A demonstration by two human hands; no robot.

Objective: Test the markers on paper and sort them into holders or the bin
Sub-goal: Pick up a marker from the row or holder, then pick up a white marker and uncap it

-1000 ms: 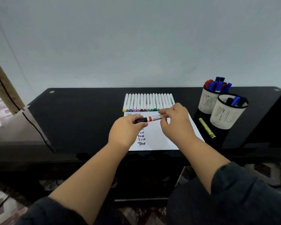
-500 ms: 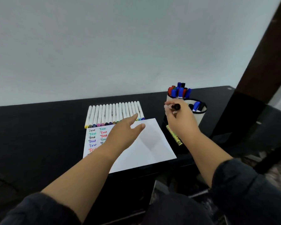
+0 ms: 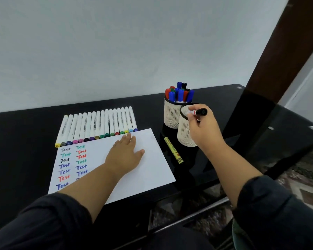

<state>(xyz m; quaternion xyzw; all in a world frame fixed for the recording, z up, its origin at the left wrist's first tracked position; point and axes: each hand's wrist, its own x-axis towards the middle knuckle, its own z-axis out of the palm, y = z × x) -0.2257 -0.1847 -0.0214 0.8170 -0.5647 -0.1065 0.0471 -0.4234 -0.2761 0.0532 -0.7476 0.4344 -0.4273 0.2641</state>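
The black glossy table [image 3: 22,145] in front of me carries a white sheet of paper [image 3: 148,163] under my left hand [image 3: 124,156], with two columns of coloured "Test" words to the left of that hand. Beyond my left fingertips lies a row of white-barrelled markers [image 3: 96,126], side by side (coloured ends touching or just meeting the paper's far edge). Under my right hand [image 3: 201,129] stands a near mesh holder [image 3: 183,134]; just beyond it, a far mesh holder [image 3: 171,114] filled with markers. Between my hands lies a yellow marker [image 3: 173,150].
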